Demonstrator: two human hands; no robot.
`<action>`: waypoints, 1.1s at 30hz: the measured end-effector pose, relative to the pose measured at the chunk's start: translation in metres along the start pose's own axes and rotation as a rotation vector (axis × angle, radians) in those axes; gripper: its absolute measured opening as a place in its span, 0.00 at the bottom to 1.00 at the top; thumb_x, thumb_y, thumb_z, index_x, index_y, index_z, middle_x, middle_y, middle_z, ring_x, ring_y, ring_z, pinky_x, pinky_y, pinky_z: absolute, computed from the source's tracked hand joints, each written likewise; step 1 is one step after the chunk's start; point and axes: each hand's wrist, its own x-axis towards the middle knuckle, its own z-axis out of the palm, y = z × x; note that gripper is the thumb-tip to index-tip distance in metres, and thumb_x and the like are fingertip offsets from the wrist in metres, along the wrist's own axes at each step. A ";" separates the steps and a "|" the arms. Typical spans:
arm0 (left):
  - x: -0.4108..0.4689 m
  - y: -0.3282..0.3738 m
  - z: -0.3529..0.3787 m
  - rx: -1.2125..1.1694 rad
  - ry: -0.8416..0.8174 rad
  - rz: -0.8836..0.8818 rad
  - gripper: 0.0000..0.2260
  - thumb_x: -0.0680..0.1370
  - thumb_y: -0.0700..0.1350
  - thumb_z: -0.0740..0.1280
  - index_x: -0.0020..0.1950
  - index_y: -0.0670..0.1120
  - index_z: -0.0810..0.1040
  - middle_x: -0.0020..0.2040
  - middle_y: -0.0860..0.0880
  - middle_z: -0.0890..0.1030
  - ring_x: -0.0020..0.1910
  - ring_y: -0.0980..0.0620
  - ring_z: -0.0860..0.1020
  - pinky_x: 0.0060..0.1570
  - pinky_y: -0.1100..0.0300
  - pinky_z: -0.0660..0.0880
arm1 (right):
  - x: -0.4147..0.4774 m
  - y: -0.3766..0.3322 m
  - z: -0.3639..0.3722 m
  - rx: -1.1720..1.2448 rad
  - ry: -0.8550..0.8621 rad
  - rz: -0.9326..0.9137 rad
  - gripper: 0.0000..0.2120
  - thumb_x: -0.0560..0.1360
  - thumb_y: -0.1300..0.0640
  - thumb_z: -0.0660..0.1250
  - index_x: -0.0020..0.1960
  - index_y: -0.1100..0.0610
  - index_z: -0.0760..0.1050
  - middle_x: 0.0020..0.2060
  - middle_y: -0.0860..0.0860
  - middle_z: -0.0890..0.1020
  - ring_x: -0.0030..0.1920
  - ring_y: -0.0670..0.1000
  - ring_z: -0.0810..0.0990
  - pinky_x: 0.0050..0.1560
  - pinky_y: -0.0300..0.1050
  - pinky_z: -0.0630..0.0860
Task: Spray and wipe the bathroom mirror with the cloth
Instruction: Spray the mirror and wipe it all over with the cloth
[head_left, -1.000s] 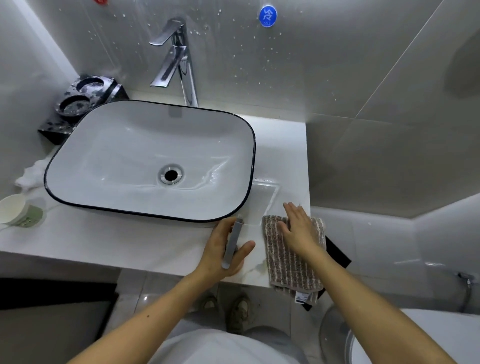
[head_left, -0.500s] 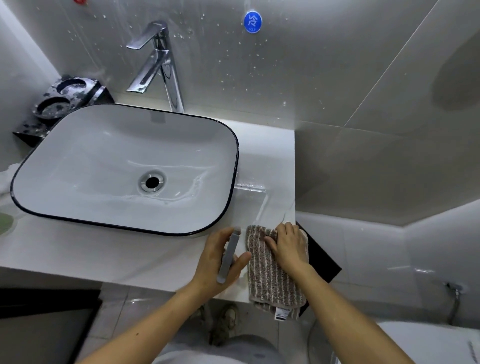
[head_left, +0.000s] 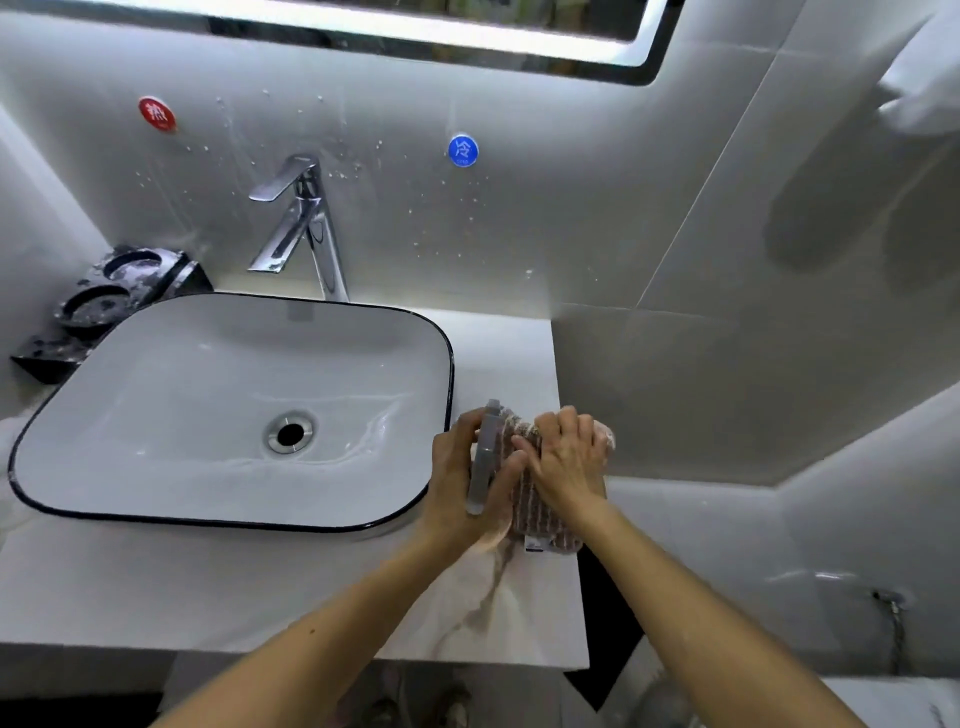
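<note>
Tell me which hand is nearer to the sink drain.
Left. The left hand, gripping a slim grey object, is by the basin at its right rim, right of the drain; the right hand is farther right, clutching the cloth.

The cloth is brown-and-white striped, the basin white with black rim.

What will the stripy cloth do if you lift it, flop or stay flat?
Probably flop: the cloth bunches up under the right hand. It looks light, like a thin ribbed towel. Its rough ribs likely grip, not slip.
</note>
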 end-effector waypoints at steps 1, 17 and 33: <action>0.009 0.005 -0.001 0.006 -0.002 0.023 0.20 0.70 0.61 0.62 0.59 0.58 0.65 0.46 0.59 0.71 0.43 0.53 0.70 0.43 0.71 0.65 | 0.012 -0.002 -0.011 -0.001 -0.005 -0.021 0.17 0.75 0.40 0.51 0.48 0.54 0.66 0.46 0.56 0.71 0.47 0.54 0.65 0.47 0.53 0.64; 0.178 0.150 -0.080 0.013 0.335 0.462 0.19 0.71 0.59 0.61 0.52 0.46 0.72 0.40 0.51 0.75 0.41 0.43 0.77 0.43 0.49 0.75 | 0.177 -0.038 -0.232 -0.016 0.554 -0.142 0.15 0.75 0.45 0.60 0.50 0.57 0.65 0.49 0.58 0.71 0.48 0.54 0.60 0.49 0.55 0.64; 0.223 0.230 -0.136 0.067 0.458 0.592 0.18 0.70 0.61 0.60 0.48 0.48 0.72 0.33 0.47 0.79 0.32 0.45 0.78 0.35 0.46 0.75 | 0.249 -0.074 -0.298 -0.185 1.021 -0.318 0.16 0.71 0.41 0.52 0.42 0.54 0.62 0.40 0.51 0.68 0.40 0.50 0.61 0.39 0.46 0.66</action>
